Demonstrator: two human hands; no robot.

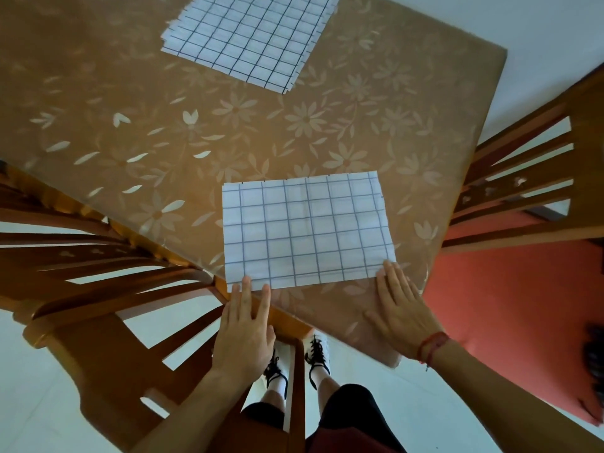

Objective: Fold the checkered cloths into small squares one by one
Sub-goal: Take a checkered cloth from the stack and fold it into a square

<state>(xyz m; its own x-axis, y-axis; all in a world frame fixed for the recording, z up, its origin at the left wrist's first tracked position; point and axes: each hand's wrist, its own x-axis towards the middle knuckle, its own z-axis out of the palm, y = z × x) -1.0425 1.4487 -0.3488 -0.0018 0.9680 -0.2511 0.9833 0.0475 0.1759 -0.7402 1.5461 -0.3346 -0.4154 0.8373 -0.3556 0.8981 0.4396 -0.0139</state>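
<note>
A white checkered cloth (pixel 305 228) lies flat as a rectangle near the table's front corner. My left hand (pixel 243 331) reaches over the table edge, its straight fingertips touching the cloth's near left corner. My right hand (pixel 403 308) lies flat on the tablecloth, fingertips touching the cloth's near right corner. Neither hand grips anything. A stack of several checkered cloths (pixel 251 37) sits at the far side of the table, partly cut off by the top of the view.
The table (pixel 147 132) wears a brown floral cover. One wooden chair (pixel 108 289) stands at the left corner; another with a red seat (pixel 523 289) stands at the right. My feet in white shoes (pixel 315 354) show below the table corner on a pale floor.
</note>
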